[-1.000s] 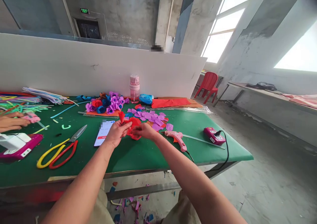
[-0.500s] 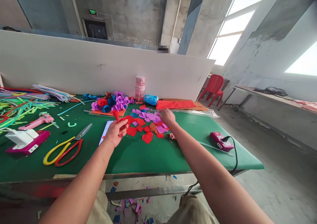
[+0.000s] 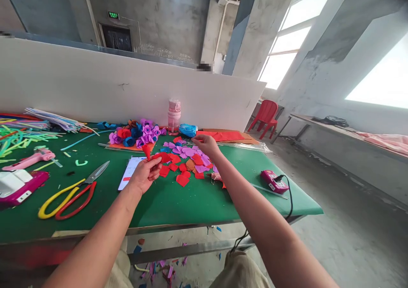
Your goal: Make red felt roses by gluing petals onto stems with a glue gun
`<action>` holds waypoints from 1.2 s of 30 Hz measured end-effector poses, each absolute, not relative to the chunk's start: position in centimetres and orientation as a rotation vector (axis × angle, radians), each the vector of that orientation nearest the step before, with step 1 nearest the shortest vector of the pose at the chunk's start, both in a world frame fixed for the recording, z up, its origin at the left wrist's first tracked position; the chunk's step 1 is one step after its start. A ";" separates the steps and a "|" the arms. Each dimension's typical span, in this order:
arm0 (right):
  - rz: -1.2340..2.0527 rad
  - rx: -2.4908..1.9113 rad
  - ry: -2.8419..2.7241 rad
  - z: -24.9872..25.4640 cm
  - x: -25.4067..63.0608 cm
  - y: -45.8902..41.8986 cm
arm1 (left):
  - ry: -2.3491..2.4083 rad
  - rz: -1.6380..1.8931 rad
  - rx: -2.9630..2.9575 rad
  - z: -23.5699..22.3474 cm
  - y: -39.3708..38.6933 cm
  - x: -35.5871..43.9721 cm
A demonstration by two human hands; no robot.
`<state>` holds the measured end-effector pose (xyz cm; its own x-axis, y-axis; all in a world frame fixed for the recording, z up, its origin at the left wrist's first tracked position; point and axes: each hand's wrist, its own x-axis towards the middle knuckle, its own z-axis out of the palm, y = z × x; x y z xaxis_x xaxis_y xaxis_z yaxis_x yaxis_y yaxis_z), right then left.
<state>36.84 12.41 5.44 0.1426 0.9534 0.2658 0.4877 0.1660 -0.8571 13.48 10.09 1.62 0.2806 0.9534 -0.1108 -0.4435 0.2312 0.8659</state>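
My left hand is closed on red petals: a small rolled red petal stands up from the fingers, and a flat red petal sticks out to the right. Over the far side of the loose petals hovers my right hand, its fingertips pinched together; what they hold, if anything, is too small to make out. Below it lie purple petals, red petals and a brown one. A pink glue gun is partly hidden by my right forearm.
Finished-looking paper flowers stand behind my left hand, by a pink bottle. Scissors, a phone and a second pink glue gun lie left. A magenta power strip with a cord sits right.
My right hand has shifted slightly left and farther away over the petals. My left hand keeps hold of the red petals. The camera view has turned a little to the right.
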 end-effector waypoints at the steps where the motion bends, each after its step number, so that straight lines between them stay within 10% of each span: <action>1: 0.656 -1.418 -1.504 5.2 36.0 11.7 | 0.756 1.089 0.823 1.5 10.0 13.7; 7: 1.261 -1.026 -1.517 2.6 29.8 8.1 | 0.772 1.032 0.813 0.6 9.8 14.7; 36: 0.667 -1.237 -1.411 -0.7 29.1 7.1 | 0.864 0.879 1.049 0.9 9.4 15.2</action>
<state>29.11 7.13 -0.67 0.1350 0.9255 0.3539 0.3137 0.2989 -0.9013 15.21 9.42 0.93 0.3926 0.9048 -0.1649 -0.1800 0.2514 0.9510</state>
